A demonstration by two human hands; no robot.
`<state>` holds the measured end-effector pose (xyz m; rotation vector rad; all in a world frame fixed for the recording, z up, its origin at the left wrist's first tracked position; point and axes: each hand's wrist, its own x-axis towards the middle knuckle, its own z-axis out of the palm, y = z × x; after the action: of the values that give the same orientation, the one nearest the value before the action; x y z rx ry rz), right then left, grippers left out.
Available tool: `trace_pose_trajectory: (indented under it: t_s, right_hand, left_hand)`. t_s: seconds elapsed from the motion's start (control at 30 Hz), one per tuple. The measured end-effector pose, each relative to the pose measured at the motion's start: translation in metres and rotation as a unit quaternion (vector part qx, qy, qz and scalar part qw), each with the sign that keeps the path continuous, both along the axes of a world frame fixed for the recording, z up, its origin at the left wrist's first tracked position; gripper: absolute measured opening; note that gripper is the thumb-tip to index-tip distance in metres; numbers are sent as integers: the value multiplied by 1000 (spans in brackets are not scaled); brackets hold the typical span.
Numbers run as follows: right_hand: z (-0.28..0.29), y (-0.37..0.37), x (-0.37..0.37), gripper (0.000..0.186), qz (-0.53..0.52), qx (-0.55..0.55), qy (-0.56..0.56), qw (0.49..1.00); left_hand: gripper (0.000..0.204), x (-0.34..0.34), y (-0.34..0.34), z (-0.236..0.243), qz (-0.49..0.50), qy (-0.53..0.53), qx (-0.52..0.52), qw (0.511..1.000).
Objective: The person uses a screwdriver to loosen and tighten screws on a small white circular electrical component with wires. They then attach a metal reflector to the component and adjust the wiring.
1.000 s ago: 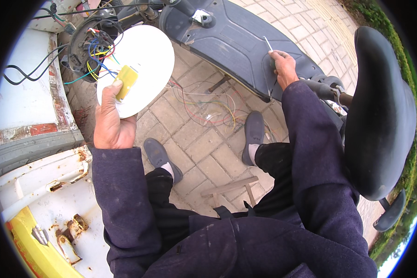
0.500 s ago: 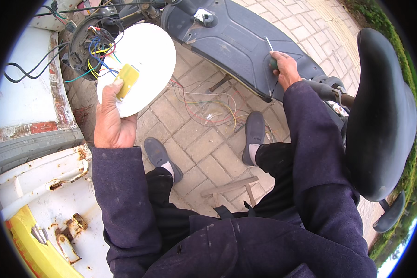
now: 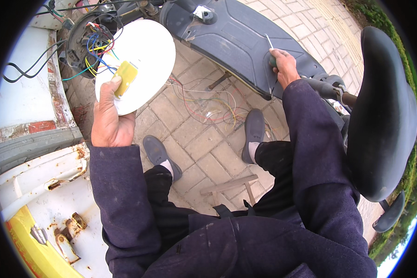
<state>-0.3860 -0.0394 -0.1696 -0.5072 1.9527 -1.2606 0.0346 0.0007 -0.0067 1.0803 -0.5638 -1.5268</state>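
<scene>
My left hand (image 3: 110,121) pinches the white round cover (image 3: 141,58) clear of the wiring hub (image 3: 89,42), while my right hand (image 3: 282,65) fists the screwdriver (image 3: 269,47) against the grey scooter panel (image 3: 236,41)

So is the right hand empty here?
No, the right hand grips a screwdriver, its thin metal shaft sticking up above the fingers, against the dark scooter panel.

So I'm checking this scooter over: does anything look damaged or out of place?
Yes. Loose wires lie tangled on the paving, and more hang bare from an open housing. The white panels at left are rusty. The left hand holds a white disc; the right hand grips a screwdriver.
</scene>
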Motion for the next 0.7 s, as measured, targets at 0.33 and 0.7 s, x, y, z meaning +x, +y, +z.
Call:
trace_pose_trajectory:
  t_s: [0.33,0.7]
  right_hand:
    - [0,-5,14,30,-5,-12,48,999]
    - [5,-5,17,28,18,-11,-5,1000]
  left_hand:
    - [49,1,0,0,3,-2,2,1000]
    - [47,2,1,0,13,-1,7,1000]
